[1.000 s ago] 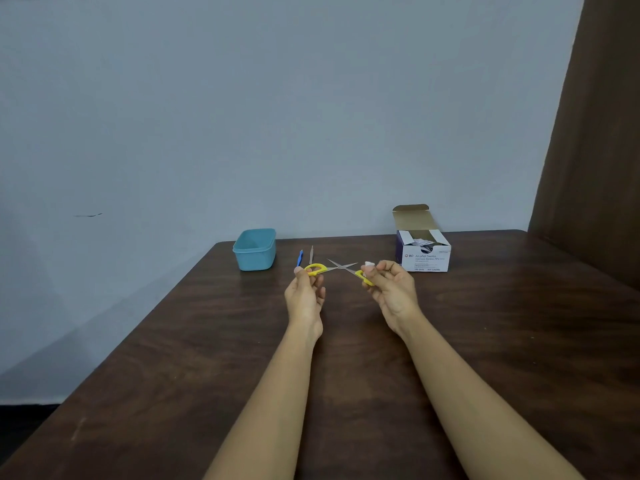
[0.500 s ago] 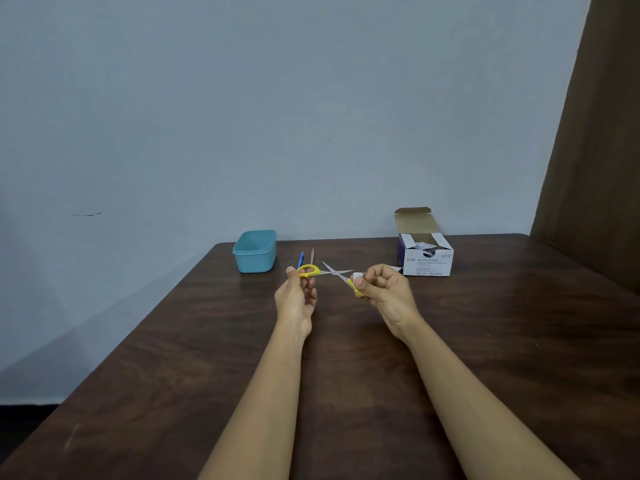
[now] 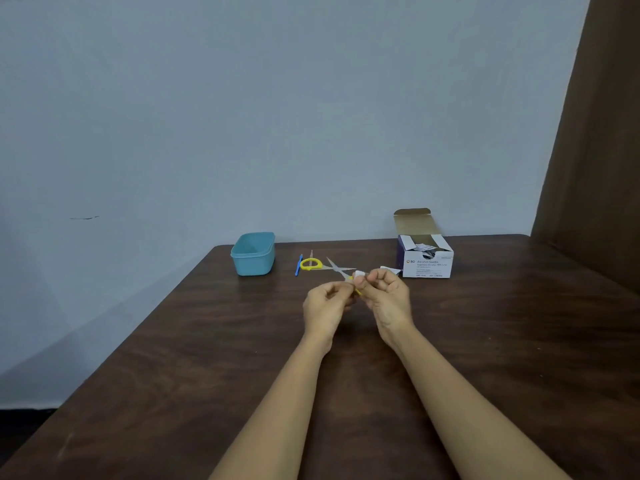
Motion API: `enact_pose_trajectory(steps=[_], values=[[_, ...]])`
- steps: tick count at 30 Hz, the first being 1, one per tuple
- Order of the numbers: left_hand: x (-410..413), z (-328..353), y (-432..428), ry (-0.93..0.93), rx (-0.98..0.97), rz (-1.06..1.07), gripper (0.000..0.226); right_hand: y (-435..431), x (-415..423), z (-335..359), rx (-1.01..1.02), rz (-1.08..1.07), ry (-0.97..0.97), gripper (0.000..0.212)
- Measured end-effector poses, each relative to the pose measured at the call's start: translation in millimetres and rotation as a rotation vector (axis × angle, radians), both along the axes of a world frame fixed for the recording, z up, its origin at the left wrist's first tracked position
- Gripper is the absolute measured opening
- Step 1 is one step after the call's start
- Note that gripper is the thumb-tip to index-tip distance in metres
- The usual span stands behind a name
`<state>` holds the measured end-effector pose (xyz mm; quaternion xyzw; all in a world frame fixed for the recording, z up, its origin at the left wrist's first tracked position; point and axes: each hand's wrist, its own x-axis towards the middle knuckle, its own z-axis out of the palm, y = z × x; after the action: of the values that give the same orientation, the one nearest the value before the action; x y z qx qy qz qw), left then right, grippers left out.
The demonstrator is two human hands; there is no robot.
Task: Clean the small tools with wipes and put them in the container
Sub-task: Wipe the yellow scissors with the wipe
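Small scissors with yellow handles are spread open above the table's far middle. My left hand pinches the lower yellow handle, while the other handle ring sticks out free to the left. My right hand pinches a small white wipe against a blade near the pivot. A teal container stands open at the far left. A blue tool and a thin metal tool lie between the container and the scissors.
An open box of alcohol swabs stands at the far right of the dark wooden table, with a torn white wrapper beside it. A brown panel rises on the right. The table's left edge runs diagonally.
My left hand let go of the left handle ring and moved right to the other handle. My right hand with the wipe shifted from that handle up onto the blade.
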<state>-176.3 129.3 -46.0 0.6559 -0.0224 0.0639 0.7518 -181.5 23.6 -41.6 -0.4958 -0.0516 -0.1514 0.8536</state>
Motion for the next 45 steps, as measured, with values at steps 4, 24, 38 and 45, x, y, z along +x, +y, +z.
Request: enact_pose_trajectory(steps=[4,24,38,45], values=[[4,-4,2,-0.014,-0.001,0.034,0.011,3,0,1,0.009,0.047,0.053,0.022],[-4,-3,5,-0.23,0.483,-0.123,0.016,-16,11,-3,0.024,-0.202,0.196,0.013],[4,-7,6,-0.292,0.569,-0.14,0.016,-17,17,-5,-0.117,-0.224,0.242,0.018],[6,-8,6,-0.319,0.601,-0.121,0.013,-15,19,-6,-0.101,-0.262,0.237,0.018]])
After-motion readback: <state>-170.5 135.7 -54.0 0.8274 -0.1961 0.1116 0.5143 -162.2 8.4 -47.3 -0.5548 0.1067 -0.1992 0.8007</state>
